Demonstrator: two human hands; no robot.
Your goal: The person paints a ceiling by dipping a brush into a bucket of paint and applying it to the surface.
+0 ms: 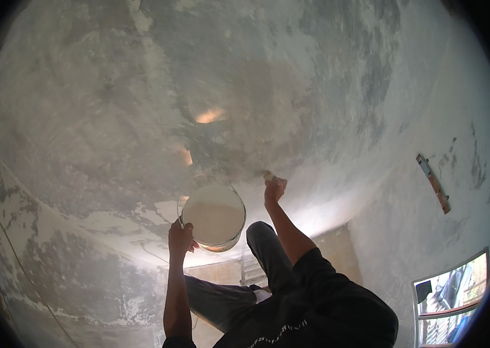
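Observation:
A round bucket (215, 216) with a thin wire handle shows its pale, whitish inside near the middle of the view. My left hand (181, 238) is closed at its left edge, gripping the rim beside the handle. Higher up and to the right, my right hand (276, 189) is closed around a small pale beige thing (267, 175) whose kind I cannot make out. That thing is close to the patchy grey and white plastered surface (291, 104); whether it touches is unclear.
My bent legs (271, 255) in dark trousers are below the hands. On the right wall hangs a wooden strip with fittings (433, 184), above a bright window (452, 296). Thin cables (22, 272) run down the left wall. Orange light patches (210, 115) lie on the plaster.

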